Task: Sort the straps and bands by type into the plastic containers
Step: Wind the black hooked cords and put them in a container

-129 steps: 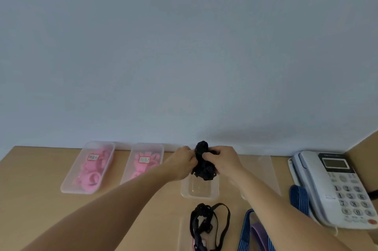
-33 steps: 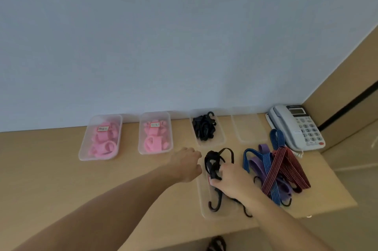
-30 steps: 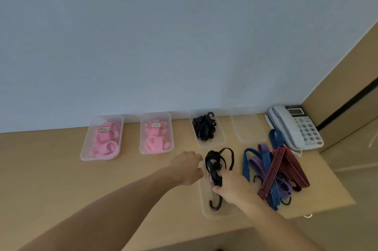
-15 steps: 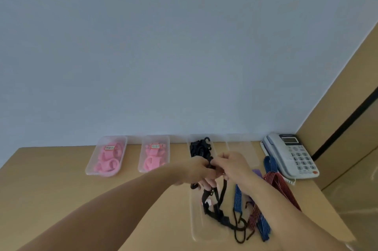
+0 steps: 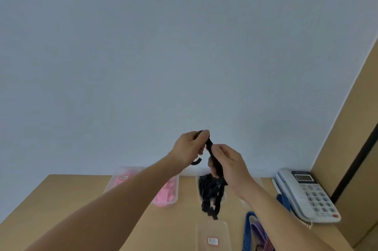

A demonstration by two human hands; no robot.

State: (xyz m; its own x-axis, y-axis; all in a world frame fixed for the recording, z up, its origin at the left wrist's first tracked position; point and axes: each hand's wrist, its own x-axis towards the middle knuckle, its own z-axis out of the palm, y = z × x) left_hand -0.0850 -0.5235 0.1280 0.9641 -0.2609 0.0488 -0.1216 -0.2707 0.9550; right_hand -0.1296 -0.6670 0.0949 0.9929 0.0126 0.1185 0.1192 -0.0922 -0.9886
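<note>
A black hooked strap (image 5: 212,195) hangs in the air in front of the wall, held in both hands. My left hand (image 5: 189,147) grips its top end, with a black hook curling out below the palm. My right hand (image 5: 226,164) pinches the strap lower down, and the rest dangles over a clear container (image 5: 224,197) with black straps in it. Blue striped and purple straps (image 5: 255,230) lie on the desk at the lower right. A clear lid or tray with a red-edged label (image 5: 212,236) lies near the front.
Two clear containers of pink bands (image 5: 163,191) stand at the back left, partly behind my left arm. A white desk phone (image 5: 306,193) sits at the right, beside a tan partition (image 5: 358,148). The desk top (image 5: 61,199) is light wood.
Both hands have lifted the black strap up off the front tray, so it now hangs higher, above the container of black straps. The view has tilted up toward the wall.
</note>
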